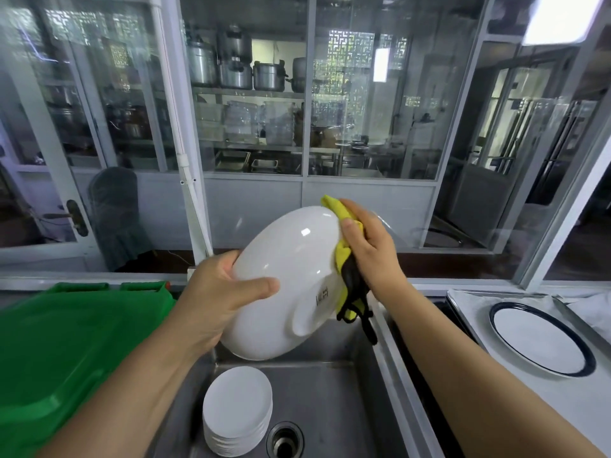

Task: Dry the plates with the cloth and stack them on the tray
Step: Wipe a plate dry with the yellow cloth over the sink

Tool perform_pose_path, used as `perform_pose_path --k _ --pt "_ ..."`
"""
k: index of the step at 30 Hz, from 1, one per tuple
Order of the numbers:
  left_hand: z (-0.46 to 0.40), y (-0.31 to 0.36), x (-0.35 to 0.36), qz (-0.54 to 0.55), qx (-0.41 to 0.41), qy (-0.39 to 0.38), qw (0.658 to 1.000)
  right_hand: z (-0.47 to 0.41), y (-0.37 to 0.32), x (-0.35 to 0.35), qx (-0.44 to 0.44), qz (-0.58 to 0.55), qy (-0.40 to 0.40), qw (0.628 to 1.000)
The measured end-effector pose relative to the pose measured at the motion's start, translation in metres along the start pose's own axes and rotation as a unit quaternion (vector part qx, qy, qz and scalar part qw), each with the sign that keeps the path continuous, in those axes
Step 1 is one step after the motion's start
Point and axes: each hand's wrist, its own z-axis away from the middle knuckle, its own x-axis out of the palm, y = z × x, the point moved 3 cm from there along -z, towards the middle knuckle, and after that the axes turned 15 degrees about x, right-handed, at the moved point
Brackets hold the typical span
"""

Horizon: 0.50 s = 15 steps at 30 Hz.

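Left hand (pixel 218 292) grips plate (pixel 284 279) rim, right hand (pixel 370 249) w/ cloth (pixel 344 259)

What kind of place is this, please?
Probably a restaurant's dishwashing area: a steel sink holding a stack of white plates, and behind the glass, shelves of large metal pots.
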Motion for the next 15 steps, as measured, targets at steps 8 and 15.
perform_pose_path --k 8,15 --pt "-0.011 0.001 -0.019 0.164 0.051 0.039 0.984 0.029 0.061 0.016 0.200 -0.337 -0.112 0.913" --pt "-0.021 0.006 -0.032 0.150 -0.012 -0.103 0.983 0.017 0.053 -0.009 0.171 -0.329 -0.112 0.922"
